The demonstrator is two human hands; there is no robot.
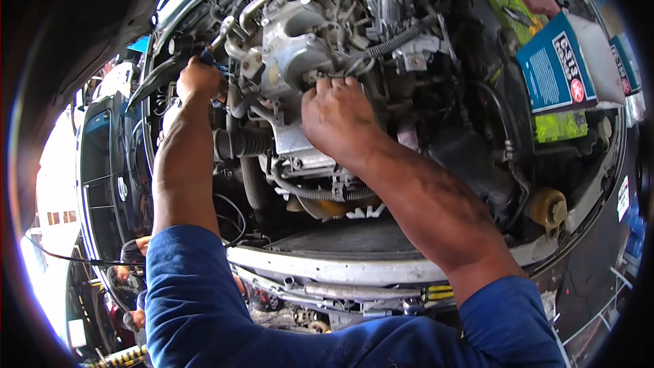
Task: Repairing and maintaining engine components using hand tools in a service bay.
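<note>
Both my arms reach into an open engine bay. My left hand (198, 80) is closed at the left side of the engine, beside hoses and metal pipes. Something blue (209, 58) shows at its fingertips, too small to name. Over the middle of the engine, my right hand (338, 114) is closed, its fingers curled down by the rounded opening of a silver metal casting (276, 51). Whatever those fingertips grip is hidden. A black corrugated hose (402, 39) runs to the right of that hand, and a wide ribbed black duct (242, 143) lies below my left hand.
A teal and white box (552, 68) stands on the bay's right side, near bright yellow-green packaging (561, 126). At the lower right is a yellowish reservoir (547, 208). A pale front crossmember (327, 267) spans below my arms. People (129, 279) and a dark vehicle (99, 157) are at left.
</note>
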